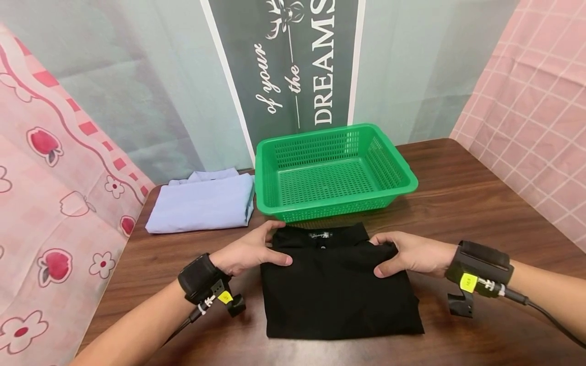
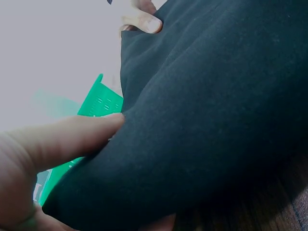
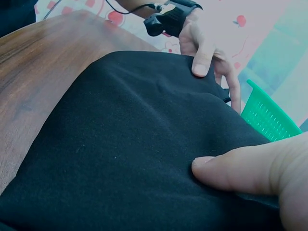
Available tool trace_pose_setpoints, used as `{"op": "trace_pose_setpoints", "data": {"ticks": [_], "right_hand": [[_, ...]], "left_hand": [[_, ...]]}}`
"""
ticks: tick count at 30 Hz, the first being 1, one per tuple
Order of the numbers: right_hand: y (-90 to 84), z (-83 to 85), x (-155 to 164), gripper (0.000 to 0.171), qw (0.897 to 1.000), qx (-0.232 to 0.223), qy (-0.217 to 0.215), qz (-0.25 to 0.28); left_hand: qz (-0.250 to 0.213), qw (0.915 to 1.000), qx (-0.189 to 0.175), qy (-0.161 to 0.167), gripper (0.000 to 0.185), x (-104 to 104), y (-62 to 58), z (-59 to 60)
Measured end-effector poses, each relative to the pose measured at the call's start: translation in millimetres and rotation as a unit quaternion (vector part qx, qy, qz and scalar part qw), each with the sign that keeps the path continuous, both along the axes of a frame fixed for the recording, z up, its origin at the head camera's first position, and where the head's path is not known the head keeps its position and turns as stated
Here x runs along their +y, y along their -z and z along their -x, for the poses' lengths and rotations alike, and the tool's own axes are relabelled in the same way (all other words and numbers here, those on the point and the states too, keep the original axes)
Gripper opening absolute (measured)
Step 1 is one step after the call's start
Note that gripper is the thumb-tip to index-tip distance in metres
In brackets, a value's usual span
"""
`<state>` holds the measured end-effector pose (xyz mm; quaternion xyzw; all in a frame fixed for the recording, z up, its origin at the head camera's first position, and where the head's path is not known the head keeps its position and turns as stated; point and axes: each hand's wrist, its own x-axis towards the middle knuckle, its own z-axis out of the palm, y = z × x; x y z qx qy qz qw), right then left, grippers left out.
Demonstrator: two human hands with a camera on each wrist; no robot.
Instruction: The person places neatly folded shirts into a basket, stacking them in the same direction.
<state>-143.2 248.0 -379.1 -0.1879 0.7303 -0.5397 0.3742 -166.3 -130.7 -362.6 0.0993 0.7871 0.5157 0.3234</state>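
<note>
A folded black shirt (image 1: 339, 295) with a collar and a small light label lies in front of me, its collar towards the basket. My left hand (image 1: 249, 249) grips its upper left side, thumb on top and fingers round the far edge. On the upper right side my right hand (image 1: 407, 254) holds it the same way. Both thumbs press the cloth in the wrist views, where the black fabric (image 2: 207, 106) fills much of the frame. The fingers under the shirt are mostly hidden. Whether its near edge touches the table cannot be told.
Just behind the shirt stands a green perforated basket (image 1: 403, 185) with nothing in it. A folded light-blue garment (image 1: 201, 206) lies left of the basket on the brown wooden table (image 1: 458, 203). Patterned cloths hang at the left, back and right. A cable trails from each wrist band.
</note>
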Motion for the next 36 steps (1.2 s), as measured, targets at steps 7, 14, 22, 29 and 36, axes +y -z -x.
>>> {"op": "trace_pose_setpoints", "data": {"ticks": [7,14,22,29,36], "right_hand": [[1.6,-0.3,3.9,0.055,0.997,-0.061,0.009,0.040],[5.0,0.7,9.2,0.061,0.991,-0.119,0.004,0.057],[-1.6,-6.6,8.7,0.037,0.999,-0.036,-0.003,0.034],[-19.8,-18.0,6.2,0.025,0.993,0.115,-0.016,-0.020],[-39.7,-22.1,9.1,0.021,0.972,0.230,-0.028,-0.035]], "left_hand": [[-0.015,0.9991,0.026,0.028,0.077,-1.5,-2.1,-3.5],[-0.007,0.9982,0.054,0.024,0.064,-4.6,-8.1,-8.8],[0.013,0.9931,0.110,0.040,0.049,-6.4,-18.5,-15.9],[-0.005,0.9818,0.177,0.069,0.049,-7.2,-34.9,-26.1],[-0.008,0.9641,0.257,0.064,0.060,-9.4,-55.8,-37.8]]}}
